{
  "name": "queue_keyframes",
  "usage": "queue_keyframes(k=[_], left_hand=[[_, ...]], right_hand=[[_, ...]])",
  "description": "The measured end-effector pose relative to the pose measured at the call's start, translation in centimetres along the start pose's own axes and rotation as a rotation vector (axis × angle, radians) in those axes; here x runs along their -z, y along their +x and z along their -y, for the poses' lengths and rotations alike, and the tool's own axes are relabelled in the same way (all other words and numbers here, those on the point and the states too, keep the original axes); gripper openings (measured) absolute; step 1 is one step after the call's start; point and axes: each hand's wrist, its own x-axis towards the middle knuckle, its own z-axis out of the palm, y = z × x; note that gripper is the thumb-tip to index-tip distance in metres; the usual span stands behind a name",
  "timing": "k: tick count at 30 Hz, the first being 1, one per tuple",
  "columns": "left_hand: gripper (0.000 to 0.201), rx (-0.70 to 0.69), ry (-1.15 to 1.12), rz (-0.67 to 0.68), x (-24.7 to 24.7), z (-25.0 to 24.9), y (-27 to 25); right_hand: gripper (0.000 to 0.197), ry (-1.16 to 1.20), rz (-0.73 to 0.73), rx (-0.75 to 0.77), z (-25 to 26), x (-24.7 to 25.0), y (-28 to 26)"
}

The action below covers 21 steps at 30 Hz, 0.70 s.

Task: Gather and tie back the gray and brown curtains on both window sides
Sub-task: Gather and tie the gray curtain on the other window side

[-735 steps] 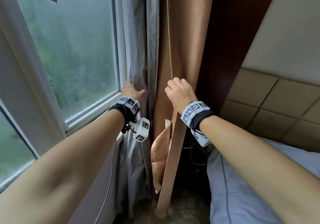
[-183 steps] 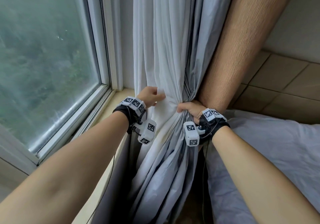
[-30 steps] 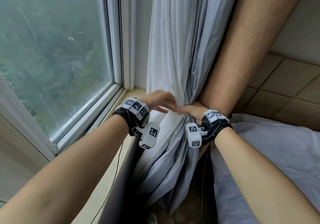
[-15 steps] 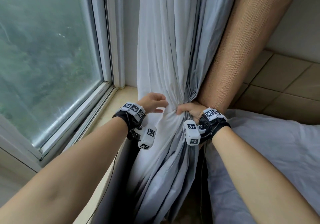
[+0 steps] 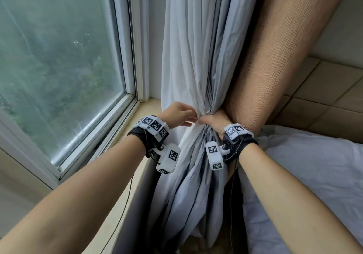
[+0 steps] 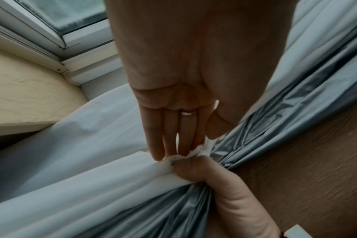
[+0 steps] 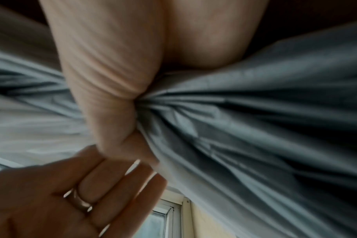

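The pale gray curtain [image 5: 188,47] hangs beside the window, with the brown curtain [image 5: 275,57] to its right. Both are bunched at sill height. My right hand [image 5: 211,121] grips this bunch, its thumb wrapped over the gray folds [image 7: 224,112]. My left hand [image 5: 193,119] pinches a small fold of the gray curtain [image 6: 132,185] between thumb and fingers [image 6: 183,140], right against the right thumb [image 6: 194,167]. The right fingers behind the bunch are hidden.
The window pane [image 5: 59,57] and its white frame fill the left, with a beige sill [image 5: 145,112] below. White bedding [image 5: 314,175] lies to the right under a tan panelled wall [image 5: 324,100]. A thin cable [image 5: 127,194] hangs down by the sill.
My left hand has come in to the bunch and now pinches a fold beside my right thumb. The right hand keeps its grip in the same place.
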Motion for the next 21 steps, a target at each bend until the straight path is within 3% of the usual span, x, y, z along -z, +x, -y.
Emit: queue_keyframes(k=[2,4,7,9,11,13,14,17,18,21], left_hand=[[0.024,0.027,0.012,0.025,-0.1,-0.5,-0.3],[0.028,0.055,0.002,0.046,0.0,-0.9,-0.5],[0.027,0.066,0.004,0.098,0.4,-1.0,-0.8],[0.027,0.054,0.002,0.089,0.7,-0.9,-0.8],[0.024,0.015,-0.005,-0.058,0.8,-0.5,-0.7],[0.015,-0.013,0.025,-0.265,0.9,0.7,0.1],[0.022,0.002,0.029,-0.310,1.1,1.6,0.7],[0.073,0.124,-0.120,-0.139,1.6,3.7,1.6],[0.073,0.132,-0.170,-0.056,1.5,4.3,1.9],[0.040,0.101,-0.239,0.058,1.0,4.6,1.7]], right_hand=[[0.040,0.016,0.122,-0.003,0.1,-0.1,-0.4],[0.037,0.048,0.210,-0.008,0.3,0.1,-0.7],[0.035,0.028,0.199,-0.044,0.4,0.0,-0.7],[0.048,0.022,0.181,-0.089,0.4,-0.1,-0.6],[0.045,0.030,0.189,-0.180,0.7,0.2,-0.8],[0.023,0.046,0.227,-0.261,1.1,0.4,-1.5],[0.023,0.049,0.244,-0.278,1.2,0.4,-1.7],[0.055,0.087,0.314,-0.305,1.1,0.2,-1.9],[0.059,0.101,0.329,-0.309,1.1,0.2,-1.8],[0.066,0.100,0.309,-0.312,1.1,0.1,-1.8]])
